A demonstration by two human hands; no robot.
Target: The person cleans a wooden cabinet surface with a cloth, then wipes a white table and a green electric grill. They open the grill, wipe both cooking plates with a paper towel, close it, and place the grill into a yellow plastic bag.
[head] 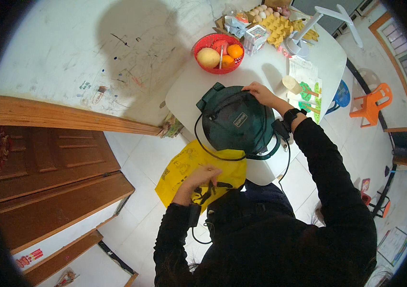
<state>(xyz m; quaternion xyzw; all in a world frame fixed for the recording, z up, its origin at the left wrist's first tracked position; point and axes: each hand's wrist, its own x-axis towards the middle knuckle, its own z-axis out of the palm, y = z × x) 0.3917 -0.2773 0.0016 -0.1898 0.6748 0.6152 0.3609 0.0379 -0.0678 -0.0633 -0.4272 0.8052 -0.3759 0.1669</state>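
A round, dark green Supor electric griddle (225,127) is at the near end of the white table (183,88), its lid closed. Its black power cord (199,140) loops around the left side. At the griddle's far rim, the fingers of my right hand (259,94) are curled over the edge. A yellow printed plastic bag (178,168) hangs at the near left, its upper edge meeting the griddle's lower rim. My left hand (201,176) is in front of the bag, fingers bent and blurred; whether they pinch the plastic is unclear.
Behind the griddle stands a red basket (198,64) of fruit. Farther back are a clear plastic box (255,39), egg trays (277,28) and a white desk lamp (298,45). A paper cup (291,84) stands right, by papers with green cutouts (304,86). A wall borders the left.
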